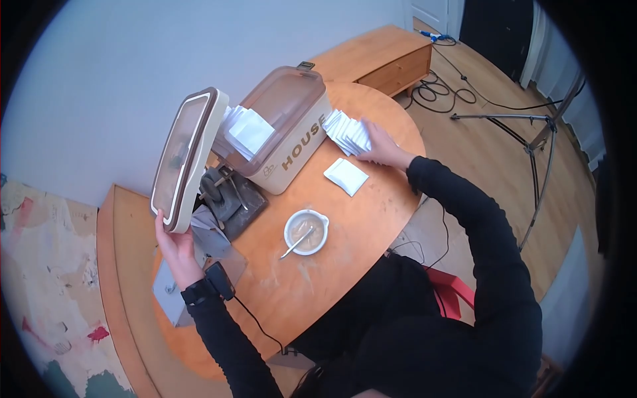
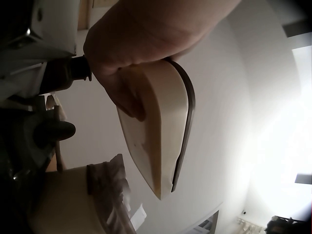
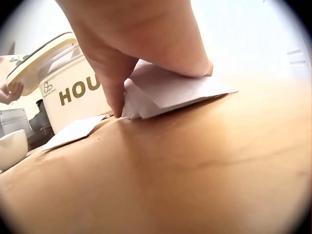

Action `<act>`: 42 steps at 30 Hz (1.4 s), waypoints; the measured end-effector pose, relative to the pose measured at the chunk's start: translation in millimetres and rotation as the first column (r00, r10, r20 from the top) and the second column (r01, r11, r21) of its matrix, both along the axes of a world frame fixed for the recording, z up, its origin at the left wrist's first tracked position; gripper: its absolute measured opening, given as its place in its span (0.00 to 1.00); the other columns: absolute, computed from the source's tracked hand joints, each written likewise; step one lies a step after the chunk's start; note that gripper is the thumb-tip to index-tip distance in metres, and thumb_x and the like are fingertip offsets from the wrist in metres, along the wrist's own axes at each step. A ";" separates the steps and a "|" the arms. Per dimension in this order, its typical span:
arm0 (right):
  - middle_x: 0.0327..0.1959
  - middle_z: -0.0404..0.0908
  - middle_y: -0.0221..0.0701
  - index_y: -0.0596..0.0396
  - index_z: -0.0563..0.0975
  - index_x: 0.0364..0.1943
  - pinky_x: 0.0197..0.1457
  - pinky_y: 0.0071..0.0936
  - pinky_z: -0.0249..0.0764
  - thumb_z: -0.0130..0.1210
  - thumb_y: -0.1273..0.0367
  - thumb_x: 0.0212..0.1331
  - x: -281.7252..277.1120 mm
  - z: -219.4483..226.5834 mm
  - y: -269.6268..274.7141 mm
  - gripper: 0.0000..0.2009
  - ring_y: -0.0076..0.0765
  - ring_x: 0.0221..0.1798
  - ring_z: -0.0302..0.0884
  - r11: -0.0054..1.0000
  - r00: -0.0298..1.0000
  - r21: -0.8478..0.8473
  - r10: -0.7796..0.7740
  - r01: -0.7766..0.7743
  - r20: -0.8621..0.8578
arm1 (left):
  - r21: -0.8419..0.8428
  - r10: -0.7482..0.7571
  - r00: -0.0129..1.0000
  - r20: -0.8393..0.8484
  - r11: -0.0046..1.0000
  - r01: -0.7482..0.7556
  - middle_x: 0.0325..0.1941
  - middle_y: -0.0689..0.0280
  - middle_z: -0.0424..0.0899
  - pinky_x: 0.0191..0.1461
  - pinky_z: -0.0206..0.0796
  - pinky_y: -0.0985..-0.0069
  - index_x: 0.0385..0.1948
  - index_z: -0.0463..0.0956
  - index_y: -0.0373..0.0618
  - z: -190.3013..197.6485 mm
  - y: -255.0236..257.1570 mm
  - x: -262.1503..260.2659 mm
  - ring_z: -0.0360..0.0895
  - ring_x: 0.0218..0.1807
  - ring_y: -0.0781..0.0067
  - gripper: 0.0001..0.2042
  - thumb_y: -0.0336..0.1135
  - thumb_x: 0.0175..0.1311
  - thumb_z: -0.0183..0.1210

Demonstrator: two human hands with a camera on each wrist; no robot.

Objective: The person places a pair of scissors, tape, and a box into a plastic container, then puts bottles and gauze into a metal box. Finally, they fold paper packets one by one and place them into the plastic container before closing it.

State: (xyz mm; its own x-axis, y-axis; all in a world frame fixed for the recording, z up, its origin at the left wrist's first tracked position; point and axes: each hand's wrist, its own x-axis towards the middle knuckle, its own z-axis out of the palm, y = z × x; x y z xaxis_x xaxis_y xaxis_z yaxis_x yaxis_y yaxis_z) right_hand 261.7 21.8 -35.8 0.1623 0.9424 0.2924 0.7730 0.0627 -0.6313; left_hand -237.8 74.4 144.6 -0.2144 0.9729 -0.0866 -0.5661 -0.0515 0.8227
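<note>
My left hand [image 1: 176,247] grips the low end of a cream lid [image 1: 213,140] with a clear panel and brown rim, holding it tilted up beside the storage box. In the left wrist view the thumb lies on the face of the lid [image 2: 171,112]. The cream box [image 1: 292,158], lettered HOUSE, stands uncovered with white paper packets [image 1: 251,131] inside. At the box's right end, my right hand [image 1: 385,147] grips a fanned stack of white packets [image 1: 345,134] on the tabletop, thumb and fingers on opposite sides of the stack [image 3: 178,90]. One single packet [image 1: 346,176] lies nearer me.
A white bowl [image 1: 324,224] with a spoon [image 1: 296,244] in it stands mid-table [image 1: 352,229]. Dark grey tools on a board [image 1: 242,205] and a clear-and-grey case [image 1: 174,292] lie to the left. A wooden drawer unit [image 1: 371,56] stands behind; a cable [image 1: 259,325] runs from my left wrist.
</note>
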 end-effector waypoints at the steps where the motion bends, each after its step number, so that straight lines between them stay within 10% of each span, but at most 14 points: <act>1: 0.55 0.68 0.50 0.57 0.51 0.70 0.65 0.43 0.61 0.72 0.57 0.34 -1.9 -2.6 6.6 0.55 0.58 0.62 0.63 1.000 0.999 0.009 -0.029 0.029 -0.028 | 0.001 -0.005 1.000 -0.001 1.000 0.005 0.48 0.60 0.81 0.48 0.74 0.68 0.51 0.71 0.41 -0.4 -0.4 -1.8 0.80 0.47 0.64 0.18 0.39 0.63 0.60; 15: 0.58 0.68 0.43 0.53 0.51 0.72 0.61 0.47 0.62 0.72 0.50 0.32 -60.1 16.1 53.1 0.59 0.49 0.62 0.66 0.958 0.958 0.004 -0.286 0.286 0.030 | 0.010 -0.071 0.997 -0.005 0.997 0.071 0.56 0.57 0.78 0.54 0.74 0.67 0.58 0.66 0.39 -4.3 -3.8 -13.6 0.78 0.54 0.62 0.23 0.38 0.64 0.59; 24: 0.54 0.74 0.41 0.54 0.65 0.61 0.57 0.42 0.65 0.67 0.59 0.37 -63.5 18.5 54.6 0.40 0.47 0.60 0.69 0.939 0.938 0.015 -0.342 0.343 -0.055 | 0.010 -0.064 0.998 0.023 0.998 0.064 0.51 0.56 0.81 0.53 0.76 0.67 0.53 0.69 0.38 -3.1 -9.2 -11.0 0.81 0.51 0.61 0.19 0.36 0.65 0.58; 31: 0.45 0.78 0.42 0.58 0.69 0.49 0.54 0.41 0.71 0.70 0.59 0.38 -41.0 39.0 63.7 0.32 0.49 0.50 0.76 0.824 0.725 0.222 -0.290 0.521 -0.625 | 0.014 -0.014 1.000 0.018 1.000 0.014 0.56 0.57 0.77 0.56 0.73 0.67 0.57 0.67 0.38 -3.5 -11.1 -14.2 0.78 0.55 0.62 0.23 0.38 0.64 0.59; 35: 0.42 0.76 0.40 0.61 0.66 0.48 0.44 0.31 0.78 0.72 0.64 0.41 -49.3 151.0 93.9 0.32 0.35 0.43 0.78 0.643 0.895 0.677 -0.032 0.359 -0.444 | 0.013 -0.025 0.999 0.029 1.000 0.025 0.54 0.57 0.79 0.54 0.74 0.66 0.56 0.68 0.39 -8.6 -6.7 -17.9 0.79 0.53 0.62 0.21 0.38 0.64 0.59; 39: 0.43 0.77 0.45 0.63 0.66 0.49 0.49 0.37 0.76 0.73 0.56 0.36 -94.8 260.9 101.0 0.38 0.47 0.46 0.78 0.817 0.920 0.558 0.096 0.145 -0.379 | -0.013 0.015 1.000 0.014 1.000 -0.015 0.52 0.59 0.79 0.54 0.73 0.66 0.55 0.68 0.41 -3.0 -11.3 -10.1 0.79 0.52 0.62 0.21 0.39 0.63 0.60; 42: 0.45 0.77 0.48 0.64 0.65 0.51 0.53 0.41 0.73 0.72 0.53 0.36 -117.4 250.8 171.4 0.40 0.54 0.49 0.77 0.754 0.976 0.631 -0.068 0.185 -0.204 | -0.011 0.056 0.998 0.009 0.998 -0.055 0.53 0.60 0.79 0.53 0.72 0.67 0.55 0.70 0.43 -9.2 -16.4 -17.9 0.79 0.52 0.64 0.21 0.40 0.63 0.61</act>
